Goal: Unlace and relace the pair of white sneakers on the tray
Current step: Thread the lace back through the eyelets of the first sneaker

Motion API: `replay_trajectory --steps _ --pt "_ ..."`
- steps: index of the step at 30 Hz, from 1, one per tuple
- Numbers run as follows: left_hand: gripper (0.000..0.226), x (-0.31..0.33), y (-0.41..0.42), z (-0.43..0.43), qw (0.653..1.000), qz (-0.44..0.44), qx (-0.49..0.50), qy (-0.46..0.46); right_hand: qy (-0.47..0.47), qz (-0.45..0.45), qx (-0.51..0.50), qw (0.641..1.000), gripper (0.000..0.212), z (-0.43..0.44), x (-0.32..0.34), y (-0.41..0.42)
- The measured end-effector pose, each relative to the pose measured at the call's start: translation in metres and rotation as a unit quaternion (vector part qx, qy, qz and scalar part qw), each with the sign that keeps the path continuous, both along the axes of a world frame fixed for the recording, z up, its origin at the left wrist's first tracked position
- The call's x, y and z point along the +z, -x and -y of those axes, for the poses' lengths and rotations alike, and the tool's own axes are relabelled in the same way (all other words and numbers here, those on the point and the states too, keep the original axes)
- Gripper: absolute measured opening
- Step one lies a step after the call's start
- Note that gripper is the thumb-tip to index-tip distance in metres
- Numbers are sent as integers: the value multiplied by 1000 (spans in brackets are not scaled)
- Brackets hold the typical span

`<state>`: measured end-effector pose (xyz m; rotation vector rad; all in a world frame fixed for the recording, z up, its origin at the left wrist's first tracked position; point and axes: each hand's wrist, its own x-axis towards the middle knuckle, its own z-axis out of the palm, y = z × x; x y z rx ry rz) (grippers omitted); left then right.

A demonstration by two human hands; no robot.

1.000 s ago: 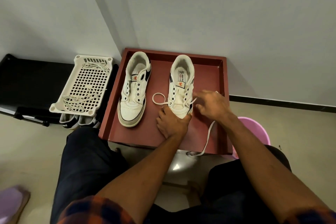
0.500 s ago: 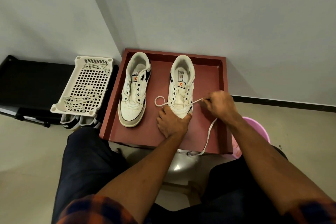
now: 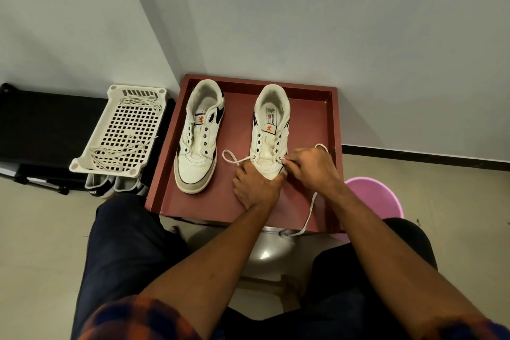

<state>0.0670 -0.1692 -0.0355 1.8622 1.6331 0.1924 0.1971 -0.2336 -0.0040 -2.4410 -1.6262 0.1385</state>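
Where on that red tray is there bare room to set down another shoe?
Bare: the tray strip between the laceless sneaker and the other sneaker, beyond the lace loop, and the far right corner. Crowded: near right, where left hand, right hand and lace gather.

We see the right hand [image 3: 311, 167] has come back to the sneaker [image 3: 271, 119], now pinching the lace [image 3: 311, 210] at its eyelet.

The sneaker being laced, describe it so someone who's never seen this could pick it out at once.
Find the dark red tray against the grey wall; two white sneakers stand on it. It is the right sneaker, with the left hand gripping its toe. Unlike the left sneaker with bare eyelets, it carries a white lace, pinched by the right hand.
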Motion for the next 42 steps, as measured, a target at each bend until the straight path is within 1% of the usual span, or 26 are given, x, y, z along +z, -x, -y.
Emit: replay_trajectory --steps 3,6,8,10,12,13,15,16,18,20,21,23,28,32,34,37,39,42 --pt "101 1 0 0 1000 -1 -6 4 38 8 -85 996 25 4 0 -8" --pt "112 1 0 -2 1000 6 -7 7 62 8 -200 978 22 0 4 -14" --pt "110 1 1 -3 1000 2 -6 8 62 7 -232 971 20 -5 2 -14" --pt "108 0 1 -3 1000 1 -6 12 62 1 -211 975 22 -8 0 -10" --pt "107 -2 1 -3 1000 0 -5 6 52 -12 -155 986 24 -8 -1 -6" --pt "107 -2 1 -3 1000 0 -4 2 32 -24 -119 992 24 -7 -1 -3" --pt "105 -3 1 -3 1000 2 -3 0 2 -40 -56 998 32 -4 0 1" --pt "104 -3 1 -3 1000 3 -2 1 -1 -38 -37 999 33 -3 0 3" --pt "107 -2 1 -3 1000 5 0 0 -23 -29 -16 999 23 0 -3 4" --pt "110 -2 2 -3 1000 6 0 -4 -53 -10 -12 999 9 2 -5 4" --pt "110 -3 2 -4 1000 6 -2 -2 -55 7 -16 998 6 3 -5 4" --pt "110 -2 2 -3 1000 6 -6 0 -35 22 -38 998 9 6 -3 -1" --pt "111 0 1 -1 1000 3 -8 2 31 -14 -97 995 17 -5 -1 -19" --pt "111 0 2 -2 1000 -1 -3 4 60 -17 -117 991 22 -15 2 -6" --pt "112 1 0 -1 1000 0 -1 3 58 -25 -105 992 23 -12 3 -5" --pt "114 4 -6 -5 1000 3 17 17 35 -67 -58 995 21 -6 5 -9" --pt "115 6 -13 -4 998 9 42 36 27 -89 -54 994 22 -2 8 -13" --pt "114 3 -14 -1 999 17 41 23 34 -116 -46 992 22 1 10 -17"
